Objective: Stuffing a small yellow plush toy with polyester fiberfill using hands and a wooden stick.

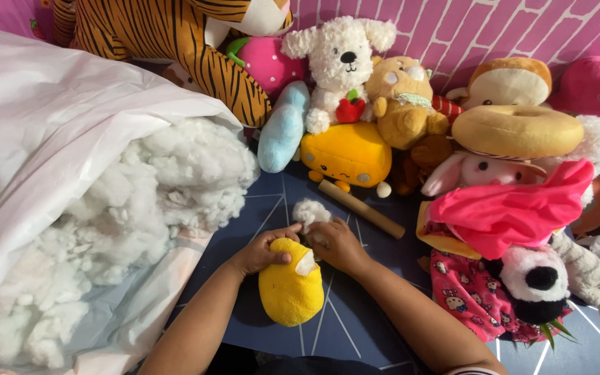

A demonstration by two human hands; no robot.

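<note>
Yellow plush toy held at its open end, a tuft of stuffing at the mouth

Yellow plush toy [290, 292] lies on the dark blue mat [355, 326] with pale lines, its rounded end toward the camera and its open end away. Every place below is told from this toy.

The left hand [264, 251] is curled over the toy's far left edge, thumb lying across the yellow fabric and fingers wrapped round the rim, so it grips the toy. Its forearm runs down and to the near left, out of the picture. The right hand [337, 244] sits just beside the toy's far right corner, knuckles up and fingers bent inward, closed on a tuft of white stuffing [310, 212] that shows just beyond the fingertips; a bit of white also peeks from the toy's opening. Its forearm slants to the near right.

To the left of the toy, a big white plastic bag [43, 125] lies open, spilling a heap of white fibre filling [140, 194]. Just beyond the toy and a little right lies a wooden stick [361, 208]. Farther beyond it stand an orange square plush [347, 154], a white dog plush [338, 59] and a tiger plush [175, 42] against a pink brick-patterned wall [467, 28]. To the right, a crumpled pink cloth [515, 205] lies over a pile of other soft toys.
</note>
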